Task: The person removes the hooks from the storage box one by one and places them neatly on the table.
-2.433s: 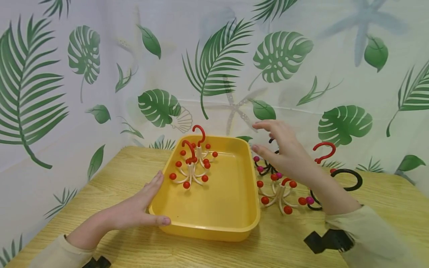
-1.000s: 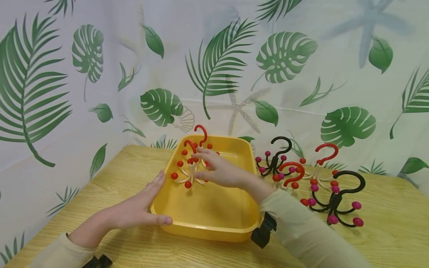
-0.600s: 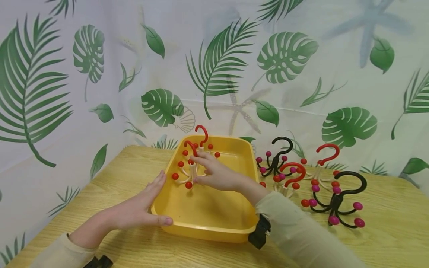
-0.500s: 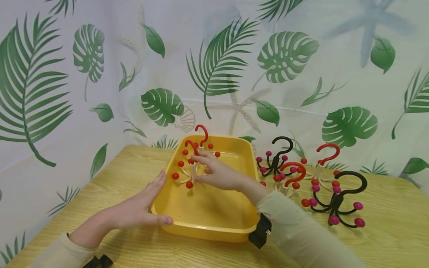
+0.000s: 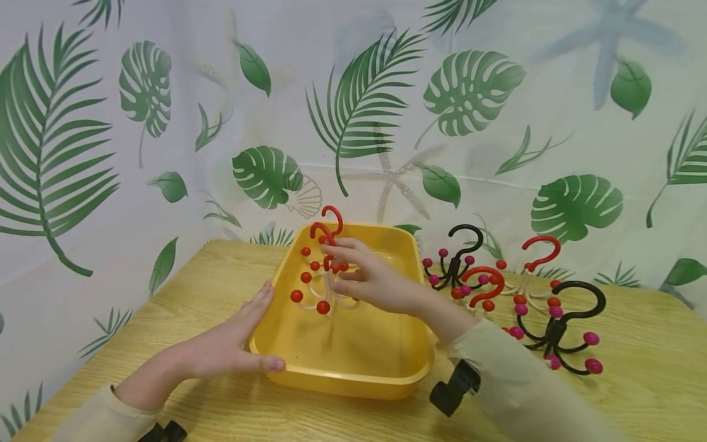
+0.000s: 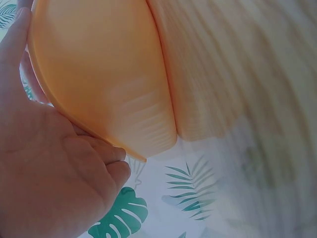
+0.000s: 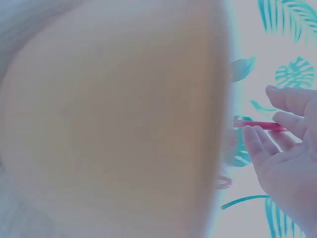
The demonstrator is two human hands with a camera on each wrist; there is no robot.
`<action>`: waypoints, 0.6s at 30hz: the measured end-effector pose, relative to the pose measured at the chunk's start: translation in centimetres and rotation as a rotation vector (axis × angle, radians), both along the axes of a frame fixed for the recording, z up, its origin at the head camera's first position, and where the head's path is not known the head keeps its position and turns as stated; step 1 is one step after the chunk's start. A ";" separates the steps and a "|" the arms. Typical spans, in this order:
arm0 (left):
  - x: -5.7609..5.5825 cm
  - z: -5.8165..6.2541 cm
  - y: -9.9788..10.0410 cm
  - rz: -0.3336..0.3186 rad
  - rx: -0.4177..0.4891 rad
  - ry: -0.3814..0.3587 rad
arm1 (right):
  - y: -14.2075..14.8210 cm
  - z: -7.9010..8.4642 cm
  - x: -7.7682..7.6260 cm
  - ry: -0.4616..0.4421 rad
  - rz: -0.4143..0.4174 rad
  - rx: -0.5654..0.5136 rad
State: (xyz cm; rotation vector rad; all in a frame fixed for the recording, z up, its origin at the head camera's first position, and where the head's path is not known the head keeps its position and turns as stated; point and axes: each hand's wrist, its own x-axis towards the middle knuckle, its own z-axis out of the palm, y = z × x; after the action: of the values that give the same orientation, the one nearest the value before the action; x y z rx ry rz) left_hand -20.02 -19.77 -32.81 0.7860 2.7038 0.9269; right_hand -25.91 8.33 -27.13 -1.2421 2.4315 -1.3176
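My right hand (image 5: pixel 381 282) grips a claw-shaped hook hanger (image 5: pixel 328 291) with a red hook, white arms and red ball tips. It hangs over the left half of the yellow tray (image 5: pixel 342 374); my fingers hide part of it. In the right wrist view, the red hook (image 7: pixel 267 125) shows between the fingers. Just behind it stands a second red-hooked hanger (image 5: pixel 336 215) in the tray, mostly covered. My left hand (image 5: pixel 215 350) holds the tray's near left corner, thumb over the front rim. The left wrist view shows some fingers curled under the rim (image 6: pixel 74 119).
To the right of the tray, several hook hangers stand on the wooden table (image 5: pixel 342 423). Two have black hooks with pink tips, one at the back (image 5: pixel 454 267) and one nearer (image 5: pixel 554 331). Two red hooks (image 5: pixel 544 245) rise among them. A leaf-print cloth (image 5: pixel 375 110) hangs behind.
My right hand came from the right side into the tray and took hold of the nearer hanger. It has since shifted slightly right with the hanger. My left hand stayed at the tray corner.
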 end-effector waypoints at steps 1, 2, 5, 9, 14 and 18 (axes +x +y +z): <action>0.0 0.0 0.0 0.000 0.000 0.002 | 0.3 0.3 0.4 -0.001 -0.003 -0.012; 0.0 0.0 0.0 -0.001 0.001 0.003 | 0.6 0.6 0.7 -0.008 -0.011 -0.023; 0.0 0.0 0.0 -0.003 0.000 0.008 | 1.6 1.5 2.0 -0.036 -0.035 -0.060; 0.0 -0.1 -0.1 -0.005 -0.006 0.016 | 3.0 2.5 3.8 -0.075 -0.085 -0.121; 0.0 0.0 0.0 -0.014 0.000 0.017 | 5.0 3.1 5.2 -0.064 -0.151 -0.228; 0.0 -0.1 0.0 -0.022 0.013 0.010 | 6.8 3.3 6.0 -0.013 -0.237 -0.300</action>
State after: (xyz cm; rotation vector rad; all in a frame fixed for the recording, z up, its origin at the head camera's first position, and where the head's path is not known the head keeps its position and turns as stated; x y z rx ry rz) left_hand -19.99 -19.77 -32.88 0.8230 2.6950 0.9399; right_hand -19.91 15.09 -23.83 -1.0177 2.5017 -1.8039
